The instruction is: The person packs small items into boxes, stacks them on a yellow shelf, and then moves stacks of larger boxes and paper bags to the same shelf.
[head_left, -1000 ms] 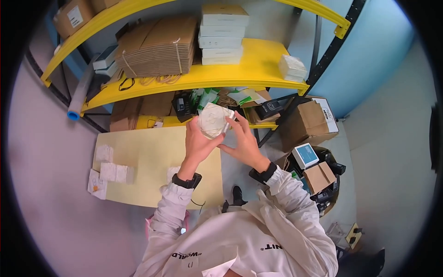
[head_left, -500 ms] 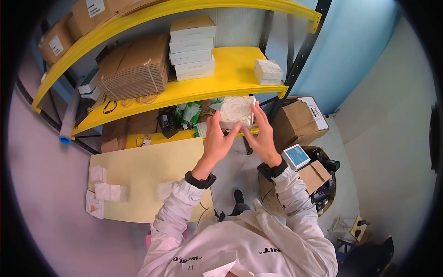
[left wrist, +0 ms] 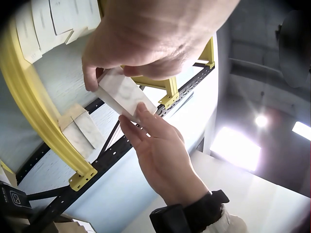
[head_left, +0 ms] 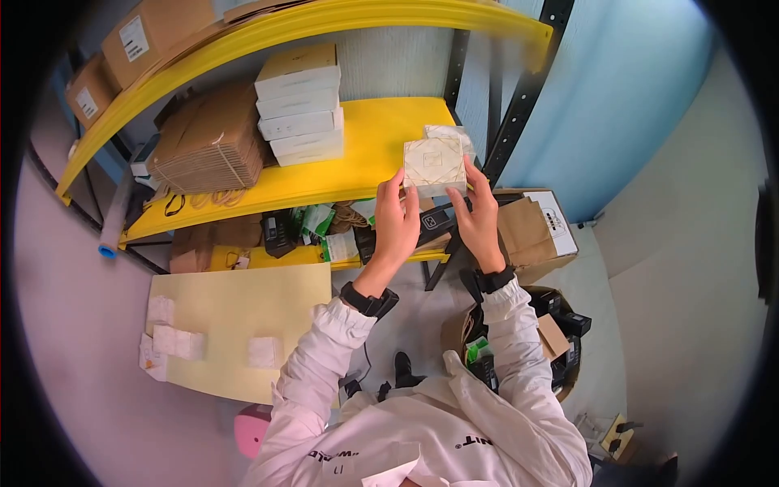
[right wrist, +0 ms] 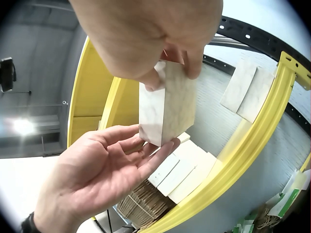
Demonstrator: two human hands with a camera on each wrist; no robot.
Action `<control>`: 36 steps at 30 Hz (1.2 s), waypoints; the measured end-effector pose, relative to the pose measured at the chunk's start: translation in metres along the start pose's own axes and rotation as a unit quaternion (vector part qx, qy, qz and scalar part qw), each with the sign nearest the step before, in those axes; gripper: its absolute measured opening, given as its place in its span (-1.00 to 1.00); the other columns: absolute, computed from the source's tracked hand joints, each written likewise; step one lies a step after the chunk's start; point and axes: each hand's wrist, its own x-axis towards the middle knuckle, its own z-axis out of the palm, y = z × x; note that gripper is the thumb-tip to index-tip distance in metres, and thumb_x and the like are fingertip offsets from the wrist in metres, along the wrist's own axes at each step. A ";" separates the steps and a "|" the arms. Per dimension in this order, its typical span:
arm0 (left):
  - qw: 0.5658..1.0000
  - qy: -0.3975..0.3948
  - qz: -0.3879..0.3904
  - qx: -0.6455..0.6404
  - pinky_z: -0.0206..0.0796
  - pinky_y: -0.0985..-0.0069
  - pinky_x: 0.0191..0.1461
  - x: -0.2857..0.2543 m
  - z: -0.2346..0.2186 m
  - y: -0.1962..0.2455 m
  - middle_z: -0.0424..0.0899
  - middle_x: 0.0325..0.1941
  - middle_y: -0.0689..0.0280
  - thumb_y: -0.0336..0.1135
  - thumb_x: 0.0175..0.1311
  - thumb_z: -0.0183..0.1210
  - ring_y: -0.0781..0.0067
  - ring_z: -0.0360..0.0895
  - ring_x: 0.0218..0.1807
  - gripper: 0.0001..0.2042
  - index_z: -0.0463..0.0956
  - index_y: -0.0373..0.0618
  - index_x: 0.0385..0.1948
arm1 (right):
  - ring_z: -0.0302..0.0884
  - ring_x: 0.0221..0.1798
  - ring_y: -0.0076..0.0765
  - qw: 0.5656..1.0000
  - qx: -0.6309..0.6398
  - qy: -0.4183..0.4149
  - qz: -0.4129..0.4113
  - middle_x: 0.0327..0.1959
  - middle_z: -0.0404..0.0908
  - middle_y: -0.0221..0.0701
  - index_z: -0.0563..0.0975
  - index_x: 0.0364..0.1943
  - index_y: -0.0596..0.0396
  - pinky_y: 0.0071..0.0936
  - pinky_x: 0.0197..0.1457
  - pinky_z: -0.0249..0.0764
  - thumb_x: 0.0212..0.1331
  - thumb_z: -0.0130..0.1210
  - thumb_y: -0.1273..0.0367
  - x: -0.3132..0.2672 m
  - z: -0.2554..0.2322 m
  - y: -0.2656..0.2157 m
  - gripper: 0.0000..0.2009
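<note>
A small white marbled box (head_left: 435,165) with thin gold lines on its top is held between both hands, in front of the yellow shelf. My left hand (head_left: 397,230) grips its left side, thumb toward the near face. On the opposite side my right hand (head_left: 479,222) pinches it with thumb and fingers. In the right wrist view the held box (right wrist: 167,109) stands clear of the yellow shelf beam. A similar marbled box (left wrist: 80,133) sits on the shelf near its right end, partly hidden behind the held one in the head view.
White boxes (head_left: 300,105) are stacked on the yellow shelf (head_left: 381,122), beside bundled flat cardboard (head_left: 207,138). A black upright (head_left: 519,105) bounds the shelf's right end. More marbled boxes (head_left: 178,342) lie on the cream table (head_left: 235,300). Cartons (head_left: 527,235) stand on the floor at right.
Both hands have raised the box from below the shelf's front edge to shelf height, close to the marbled box there. The head view has shifted, and the box's patterned top now shows clearly.
</note>
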 end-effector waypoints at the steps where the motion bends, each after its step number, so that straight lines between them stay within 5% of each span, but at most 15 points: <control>1: 1.000 0.004 0.010 0.017 0.58 0.27 0.31 0.005 0.007 -0.002 0.48 0.34 -0.05 -0.36 0.69 0.08 0.11 0.60 0.27 -0.56 0.35 -0.31 0.49 | 0.58 0.46 -0.22 1.000 -0.006 0.018 -0.005 0.55 0.50 -0.11 0.37 0.54 0.28 -0.27 0.45 0.55 0.46 0.25 0.60 0.005 -0.003 0.007 -0.41; 12: 0.997 -0.006 0.043 0.063 0.54 0.33 0.34 0.055 0.065 -0.028 0.55 0.32 -0.06 -0.51 0.60 0.09 0.14 0.67 0.23 -0.51 0.33 -0.36 0.51 | 0.52 0.55 0.01 0.997 -0.036 0.064 0.003 0.55 0.49 0.03 0.38 0.54 0.28 -0.22 0.56 0.39 0.54 0.18 0.49 0.047 -0.028 0.074 -0.47; 14: 0.994 -0.022 0.026 0.104 0.52 0.30 0.35 0.062 0.069 -0.033 0.54 0.35 -0.08 -0.57 0.54 0.10 0.07 0.65 0.29 -0.46 0.32 -0.35 0.53 | 0.52 0.47 -0.28 0.996 -0.047 0.070 0.014 0.47 0.57 -0.11 0.35 0.57 0.30 -0.36 0.54 0.37 0.61 0.14 0.44 0.053 -0.025 0.081 -0.47; 16: 0.992 -0.024 0.026 0.118 0.49 0.27 0.39 0.067 0.073 -0.035 0.53 0.39 -0.10 -0.60 0.49 0.09 0.01 0.61 0.34 -0.43 0.31 -0.35 0.54 | 0.51 0.48 -0.23 0.996 -0.053 0.071 0.022 0.47 0.57 -0.06 0.35 0.56 0.30 -0.33 0.57 0.36 0.62 0.12 0.42 0.058 -0.026 0.088 -0.47; 18: 0.990 -0.024 0.026 0.133 0.46 0.25 0.43 0.073 0.076 -0.039 0.52 0.42 -0.11 -0.63 0.44 0.08 -0.06 0.58 0.39 -0.40 0.30 -0.35 0.55 | 0.46 0.59 0.05 0.995 -0.062 0.058 0.054 0.56 0.47 0.08 0.33 0.55 0.32 -0.21 0.60 0.35 0.61 0.10 0.42 0.065 -0.026 0.093 -0.48; 25: 0.983 -0.029 0.067 0.169 0.29 0.14 0.59 0.087 0.087 -0.055 0.43 0.53 -0.16 -0.68 0.33 0.06 -0.24 0.38 0.55 -0.30 0.22 -0.33 0.59 | 0.48 0.57 0.06 0.994 -0.057 0.058 0.072 0.55 0.47 0.11 0.27 0.60 0.31 -0.21 0.57 0.37 0.65 0.06 0.38 0.081 -0.025 0.104 -0.45; 27: 0.980 -0.035 0.077 0.178 0.30 0.13 0.58 0.089 0.087 -0.059 0.42 0.51 -0.16 -0.67 0.33 0.07 -0.24 0.37 0.54 -0.29 0.18 -0.34 0.60 | 0.52 0.53 0.05 0.990 -0.045 0.050 0.126 0.52 0.49 0.11 0.25 0.62 0.29 -0.22 0.55 0.39 0.65 0.05 0.37 0.080 -0.024 0.106 -0.44; 30: 0.979 -0.040 0.082 0.181 0.30 0.13 0.59 0.089 0.085 -0.061 0.41 0.53 -0.16 -0.66 0.33 0.10 -0.24 0.37 0.56 -0.27 0.15 -0.33 0.61 | 0.62 0.40 -0.05 0.992 -0.084 0.061 0.068 0.45 0.56 0.08 0.25 0.62 0.29 -0.26 0.46 0.46 0.64 0.05 0.39 0.077 -0.020 0.122 -0.44; 36: 0.989 -0.042 0.027 0.136 0.43 0.15 0.54 0.086 0.086 -0.063 0.39 0.58 -0.15 -0.63 0.42 0.13 -0.12 0.48 0.54 -0.29 0.14 -0.27 0.63 | 0.71 0.10 -0.30 0.992 -0.019 0.039 0.120 0.21 0.69 -0.02 0.25 0.61 0.31 -0.36 0.24 0.57 0.62 0.07 0.44 0.074 -0.020 0.116 -0.43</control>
